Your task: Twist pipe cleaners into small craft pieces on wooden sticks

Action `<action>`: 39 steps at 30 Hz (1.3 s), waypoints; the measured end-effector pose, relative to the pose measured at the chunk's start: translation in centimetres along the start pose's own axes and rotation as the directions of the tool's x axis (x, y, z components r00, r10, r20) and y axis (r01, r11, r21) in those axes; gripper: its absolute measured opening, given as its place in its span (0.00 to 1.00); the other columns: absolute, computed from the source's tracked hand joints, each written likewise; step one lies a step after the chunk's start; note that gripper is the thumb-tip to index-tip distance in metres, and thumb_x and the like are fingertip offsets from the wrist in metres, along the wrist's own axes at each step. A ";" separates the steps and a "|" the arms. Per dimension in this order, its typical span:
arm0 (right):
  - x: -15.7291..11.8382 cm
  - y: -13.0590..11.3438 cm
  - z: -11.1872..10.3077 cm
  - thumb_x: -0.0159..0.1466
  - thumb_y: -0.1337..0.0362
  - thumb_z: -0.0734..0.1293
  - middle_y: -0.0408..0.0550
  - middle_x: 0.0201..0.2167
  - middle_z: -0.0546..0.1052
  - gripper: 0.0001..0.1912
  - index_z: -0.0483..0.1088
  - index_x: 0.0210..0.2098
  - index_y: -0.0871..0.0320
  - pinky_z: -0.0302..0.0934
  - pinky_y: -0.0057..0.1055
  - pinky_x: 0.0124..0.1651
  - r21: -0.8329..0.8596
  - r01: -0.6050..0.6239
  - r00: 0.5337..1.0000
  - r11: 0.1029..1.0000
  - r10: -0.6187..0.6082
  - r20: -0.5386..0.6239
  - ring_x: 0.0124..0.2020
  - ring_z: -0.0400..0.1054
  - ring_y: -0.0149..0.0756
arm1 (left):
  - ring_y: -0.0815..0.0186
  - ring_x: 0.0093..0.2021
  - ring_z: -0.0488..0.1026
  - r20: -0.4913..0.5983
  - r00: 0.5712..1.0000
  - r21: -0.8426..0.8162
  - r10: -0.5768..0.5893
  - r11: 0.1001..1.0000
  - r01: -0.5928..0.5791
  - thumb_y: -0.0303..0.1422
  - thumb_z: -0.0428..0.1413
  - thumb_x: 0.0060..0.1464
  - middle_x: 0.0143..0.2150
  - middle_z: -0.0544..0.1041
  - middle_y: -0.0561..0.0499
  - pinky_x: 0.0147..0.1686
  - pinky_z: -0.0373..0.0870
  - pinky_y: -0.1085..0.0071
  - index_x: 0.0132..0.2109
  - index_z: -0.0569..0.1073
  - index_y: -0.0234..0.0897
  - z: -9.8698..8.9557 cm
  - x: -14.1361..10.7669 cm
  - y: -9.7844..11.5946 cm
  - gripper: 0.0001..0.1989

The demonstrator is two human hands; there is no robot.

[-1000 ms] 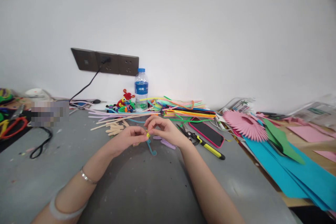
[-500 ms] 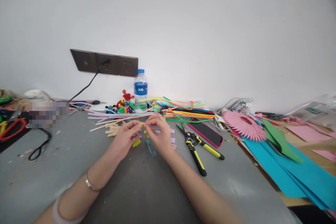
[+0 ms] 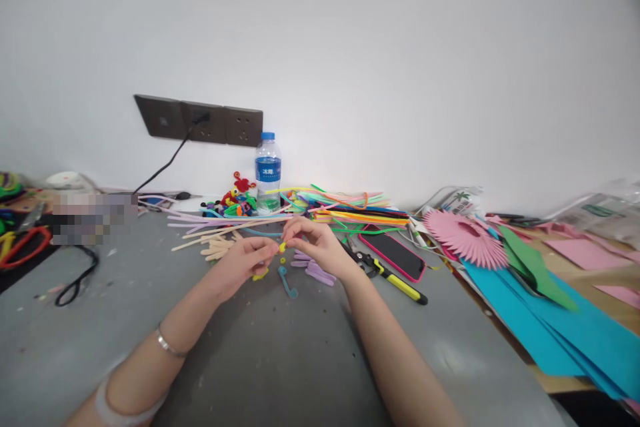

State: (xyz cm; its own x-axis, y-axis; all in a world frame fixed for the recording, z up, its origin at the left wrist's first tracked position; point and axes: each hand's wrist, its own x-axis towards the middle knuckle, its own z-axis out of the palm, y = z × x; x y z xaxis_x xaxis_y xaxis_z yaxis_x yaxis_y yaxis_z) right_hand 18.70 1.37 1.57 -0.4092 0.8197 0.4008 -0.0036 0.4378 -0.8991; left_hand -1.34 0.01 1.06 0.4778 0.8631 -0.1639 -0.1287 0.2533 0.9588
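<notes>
A small curled yellow pipe cleaner piece (image 3: 282, 247) is held just above the grey table between my two hands. My left hand (image 3: 245, 265) pinches it from the left with thumb and forefinger. From the right, the thumb and fingers of my right hand (image 3: 320, 247) close on the same piece. Right below lies a tiny yellow coil (image 3: 283, 260), and nearer me a blue pipe cleaner (image 3: 287, 283) with curled ends. Purple folded pipe cleaners (image 3: 317, 271) rest under my right hand. Another yellow piece (image 3: 260, 275) shows partly beneath my left fingers.
Beige pipe cleaners (image 3: 217, 248) lie left of my hands. Behind stand a water bottle (image 3: 269, 173), small colourful figures (image 3: 235, 199) and a pipe cleaner bundle (image 3: 360, 215). Yellow-black pliers (image 3: 400, 280), partly covered by my right arm, lie near a phone (image 3: 395, 253). Coloured paper (image 3: 550, 327) is at right.
My right hand has shifted right and turned, now covering part of the pliers. The yellow piece shows more between my fingertips and looks curled. My left hand has moved slightly right.
</notes>
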 end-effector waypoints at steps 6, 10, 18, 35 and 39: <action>-0.1 -0.6 0.1 0.64 0.53 0.69 0.48 0.35 0.74 0.14 0.74 0.32 0.57 0.62 0.36 0.49 -0.028 -0.013 0.997 1.000 0.015 0.082 0.40 0.69 0.37 | 0.74 0.23 0.53 0.043 0.999 0.074 -0.025 0.997 0.022 0.47 0.68 0.44 0.24 0.62 0.57 0.23 0.47 0.73 0.29 0.72 0.33 0.5 -0.3 0.4 0.21; 0.0 -0.6 0.3 0.65 0.55 0.69 0.48 0.36 0.74 0.12 0.74 0.32 0.56 0.61 0.37 0.50 -0.087 0.030 0.999 0.996 -0.026 0.044 0.41 0.68 0.38 | 0.75 0.23 0.52 0.026 1.000 0.051 -0.012 0.999 0.010 0.46 0.68 0.44 0.25 0.61 0.57 0.23 0.47 0.73 0.29 0.72 0.33 0.4 -0.2 0.2 0.20; 0.1 -0.2 2.1 0.67 0.60 0.66 0.49 0.37 0.75 0.08 0.72 0.32 0.54 0.58 0.40 0.51 -0.369 0.117 0.970 0.922 -0.186 -0.157 0.44 0.69 0.41 | 0.77 0.21 0.50 -0.167 0.983 -0.090 0.069 0.992 -0.085 0.46 0.70 0.41 0.22 0.59 0.59 0.22 0.50 0.74 0.26 0.72 0.34 0.6 0.1 -0.3 0.20; 0.0 -0.2 0.7 0.65 0.58 0.69 0.50 0.45 0.74 0.08 0.74 0.32 0.55 0.57 0.41 0.59 -0.082 0.050 0.992 0.995 -0.059 -0.110 0.51 0.68 0.42 | 0.74 0.24 0.55 -0.070 0.998 -0.089 0.004 0.996 -0.010 0.49 0.67 0.44 0.25 0.64 0.55 0.22 0.50 0.75 0.31 0.77 0.32 0.1 0.0 -0.2 0.21; -0.3 -0.7 0.2 0.65 0.58 0.69 0.51 0.47 0.74 0.08 0.75 0.33 0.56 0.58 0.41 0.59 -0.046 0.010 1.000 0.999 -0.009 0.027 0.53 0.67 0.42 | 0.75 0.24 0.53 0.015 1.000 -0.021 -0.021 1.000 0.021 0.46 0.68 0.45 0.25 0.62 0.56 0.23 0.48 0.74 0.28 0.74 0.32 0.1 -0.1 -0.1 0.20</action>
State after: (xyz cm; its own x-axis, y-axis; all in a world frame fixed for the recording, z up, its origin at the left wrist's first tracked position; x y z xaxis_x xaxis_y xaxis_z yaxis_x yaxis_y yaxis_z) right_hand 18.66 0.75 2.07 -0.4337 0.8054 0.4040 0.0345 0.4629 -0.8858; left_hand -1.25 -0.15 1.00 0.4936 0.8508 -0.1802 -0.1368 0.2806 0.9500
